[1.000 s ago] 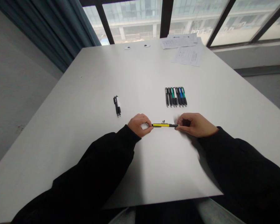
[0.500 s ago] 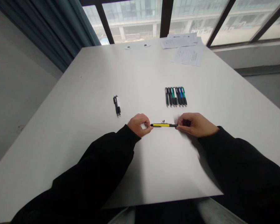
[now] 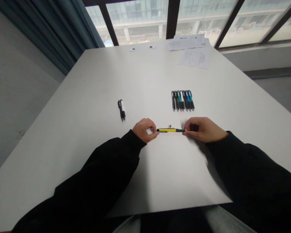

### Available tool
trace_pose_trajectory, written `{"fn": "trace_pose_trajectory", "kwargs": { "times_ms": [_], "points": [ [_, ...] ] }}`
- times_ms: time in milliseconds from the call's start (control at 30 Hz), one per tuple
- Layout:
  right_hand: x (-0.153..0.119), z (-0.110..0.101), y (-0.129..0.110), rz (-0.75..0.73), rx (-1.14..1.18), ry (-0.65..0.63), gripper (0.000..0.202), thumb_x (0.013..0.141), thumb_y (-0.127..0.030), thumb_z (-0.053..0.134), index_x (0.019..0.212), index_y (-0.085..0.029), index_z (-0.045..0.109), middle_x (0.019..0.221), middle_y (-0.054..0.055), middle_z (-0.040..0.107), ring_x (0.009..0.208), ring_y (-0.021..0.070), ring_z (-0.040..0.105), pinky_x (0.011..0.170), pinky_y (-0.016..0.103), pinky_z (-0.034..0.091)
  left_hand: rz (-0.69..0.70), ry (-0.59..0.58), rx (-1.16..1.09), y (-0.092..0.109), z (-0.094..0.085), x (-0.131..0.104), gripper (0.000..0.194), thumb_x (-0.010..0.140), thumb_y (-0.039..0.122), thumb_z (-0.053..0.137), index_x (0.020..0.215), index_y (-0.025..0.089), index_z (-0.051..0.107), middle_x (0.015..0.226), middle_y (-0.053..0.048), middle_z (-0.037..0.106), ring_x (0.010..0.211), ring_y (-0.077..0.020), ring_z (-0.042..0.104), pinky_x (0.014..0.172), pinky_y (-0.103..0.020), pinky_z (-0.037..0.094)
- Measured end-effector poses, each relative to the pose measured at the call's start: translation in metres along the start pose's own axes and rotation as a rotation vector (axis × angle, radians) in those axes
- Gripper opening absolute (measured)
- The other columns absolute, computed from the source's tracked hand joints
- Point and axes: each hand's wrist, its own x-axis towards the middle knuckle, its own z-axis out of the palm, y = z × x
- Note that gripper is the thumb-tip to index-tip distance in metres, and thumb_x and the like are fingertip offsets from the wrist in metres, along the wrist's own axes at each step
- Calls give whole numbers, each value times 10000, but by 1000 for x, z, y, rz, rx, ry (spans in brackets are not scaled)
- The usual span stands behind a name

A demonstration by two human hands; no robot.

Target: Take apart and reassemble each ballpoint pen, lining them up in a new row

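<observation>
A yellow and black pen [image 3: 168, 130] lies crosswise in front of me, held level between my two hands. My left hand [image 3: 145, 130] pinches its black left end between thumb and fingertips. At the other end, the thumb and fingers of my right hand [image 3: 201, 129] close around the dark tip, where a small yellowish bit shows. Just behind the pen sits a tiny metallic part [image 3: 170, 126], too small to make out fully.
Several pens [image 3: 183, 100] in black, green, white and blue stand in a row at right. Two pens, black and white [image 3: 121, 110], lie at left. Papers [image 3: 194, 53] rest at the white table's [image 3: 99, 81] far edge, by the windows.
</observation>
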Motion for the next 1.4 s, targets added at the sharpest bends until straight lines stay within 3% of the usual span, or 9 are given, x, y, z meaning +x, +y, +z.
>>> {"fn": "trace_pose_trajectory", "kwargs": {
  "times_ms": [333,500,567,667,800,967,1067,1200,1400],
  "points": [
    [0,-2,-5,18,-38,-11,145,755,-303,658,797,-165,668,643,14,606,565,140,527,563,281,408,-80,47,28,7,-1,1,115,776,259,660,715,176,611,654,-6,613,612,-127,525,586,-254,454],
    [1,-2,3,42,218,-72,209,761,-366,676,740,-168,611,700,22,610,620,138,512,583,274,421,-200,76,-40,3,-1,-1,173,865,298,554,811,164,649,684,-7,645,565,-102,535,569,-236,466],
    [2,-4,5,50,349,-103,252,756,-393,696,727,-168,588,731,27,610,649,141,517,600,278,433,-258,61,-139,-1,-1,-1,235,887,350,534,831,160,661,698,-19,669,580,-108,574,582,-244,487],
    [1,-6,1,64,503,-97,274,745,-413,727,760,-166,610,681,7,569,604,127,497,563,269,422,-389,36,-493,2,2,-2,347,880,464,545,876,138,666,737,-60,695,610,-134,629,552,-259,519],
    [-3,-3,-16,66,650,-57,283,738,-414,752,789,-163,633,608,-14,535,517,105,470,499,257,403,-526,-220,-959,31,12,-7,482,821,556,613,986,108,674,881,-134,719,711,-166,667,611,-285,548],
    [-7,9,-31,8,683,-48,280,763,-412,737,815,-158,634,594,-12,537,519,105,481,508,258,420,-575,-471,-1136,65,17,-11,466,780,505,694,1049,126,671,884,-109,721,653,-124,635,631,-257,525],
    [-7,11,-29,-36,606,-18,293,786,-438,705,856,-161,639,628,0,556,542,117,499,524,268,431,-643,-504,-1196,65,15,-10,446,737,460,753,1006,117,659,814,-93,718,600,-121,635,574,-243,518],
    [-1,9,-17,-173,150,106,260,823,-393,668,946,-164,687,789,57,614,638,149,548,614,302,459,-704,-501,-1275,61,13,-8,429,665,416,820,892,105,631,764,-94,716,582,-157,670,541,-258,536],
    [6,18,-9,-283,-229,78,180,905,-268,547,924,-169,697,889,97,631,778,187,597,731,315,472,-760,-510,-1333,65,12,-6,453,590,369,872,819,89,601,721,-90,712,613,-199,701,565,-303,576]
  ]
}}
